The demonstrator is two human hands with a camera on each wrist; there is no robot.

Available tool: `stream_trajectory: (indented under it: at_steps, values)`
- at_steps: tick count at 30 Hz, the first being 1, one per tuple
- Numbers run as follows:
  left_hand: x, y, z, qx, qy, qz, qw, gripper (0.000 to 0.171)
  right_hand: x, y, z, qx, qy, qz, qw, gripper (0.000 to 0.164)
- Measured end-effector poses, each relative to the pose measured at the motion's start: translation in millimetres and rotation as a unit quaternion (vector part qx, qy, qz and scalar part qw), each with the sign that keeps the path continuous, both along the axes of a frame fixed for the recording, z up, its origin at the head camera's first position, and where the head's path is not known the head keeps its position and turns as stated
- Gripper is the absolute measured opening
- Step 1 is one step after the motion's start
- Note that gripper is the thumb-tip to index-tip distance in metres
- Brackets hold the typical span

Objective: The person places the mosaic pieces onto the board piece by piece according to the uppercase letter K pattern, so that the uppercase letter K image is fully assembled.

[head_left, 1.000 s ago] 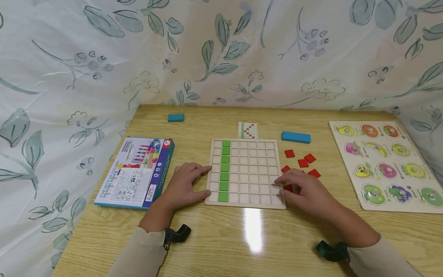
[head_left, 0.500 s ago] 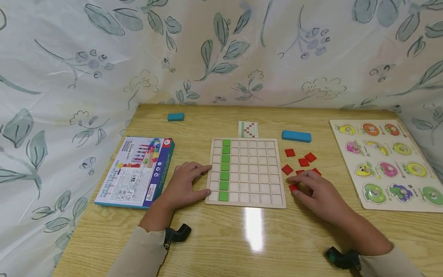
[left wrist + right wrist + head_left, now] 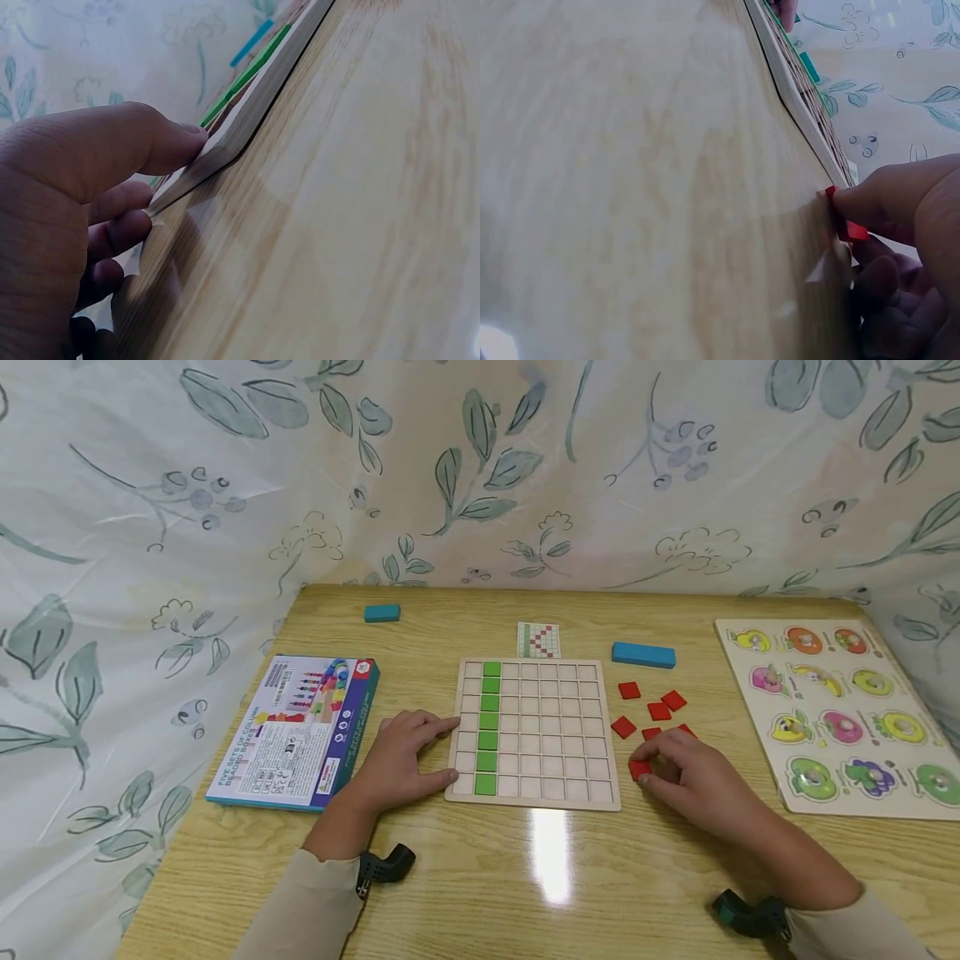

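A square wooden grid board point(image 3: 538, 803) lies on the table, one column of its cells filled with green tiles point(image 3: 487, 740). My left hand point(image 3: 401, 760) rests at its left edge, fingertip and thumb touching the rim. In the left wrist view the thumb lies along the board's corner point(image 3: 232, 139). To the right of the board, my right hand point(image 3: 690, 777) pinches a red square tile point(image 3: 639, 770) between thumb and fingers, low at the tabletop. The right wrist view has this tile point(image 3: 847, 221) tilted under the thumb. Several other red tiles point(image 3: 623, 727) lie just beyond this hand.
A small pattern card point(image 3: 538, 640) lies behind the board. Two blue blocks stand farther back, a short one point(image 3: 382, 613) left and a longer one point(image 3: 643, 655) right. A printed box point(image 3: 300, 727) is at the left, a fruit puzzle board point(image 3: 765, 752) at the right.
My right hand has moved right, away from the board's edge, and the red tile at its fingertips has shifted right with it. The left hand stays in place.
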State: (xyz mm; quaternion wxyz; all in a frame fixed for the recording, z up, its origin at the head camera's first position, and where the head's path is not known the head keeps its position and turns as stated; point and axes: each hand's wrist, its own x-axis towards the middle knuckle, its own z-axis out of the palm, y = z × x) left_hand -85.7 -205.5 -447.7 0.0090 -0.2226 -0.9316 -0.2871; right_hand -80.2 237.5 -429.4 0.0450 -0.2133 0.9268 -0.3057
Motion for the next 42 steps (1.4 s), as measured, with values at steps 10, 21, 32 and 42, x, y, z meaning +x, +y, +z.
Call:
stream_trajectory:
  at_steps: [10,21,32,42]
  values:
    - [-0.4,0,-0.1,0.004,0.003,0.0,1.0,0.072,-8.5,0,8.2,-0.012,-0.041,0.006,0.999,0.023]
    - [-0.3,0,1.0,0.003,0.001,-0.001,1.0,0.072,-26.8,3,17.0,-0.019,-0.084,0.014,0.996,0.017]
    - [0.6,0,1.8,0.003,-0.002,-0.001,1.0,0.072,-61.3,-17,30.1,-0.03,-0.105,0.021,0.994,0.005]
    - [0.5,0,2.2,0.004,-0.002,-0.001,1.0,0.072,-93.1,-36,26.8,-0.031,-0.105,0.012,0.994,0.008]
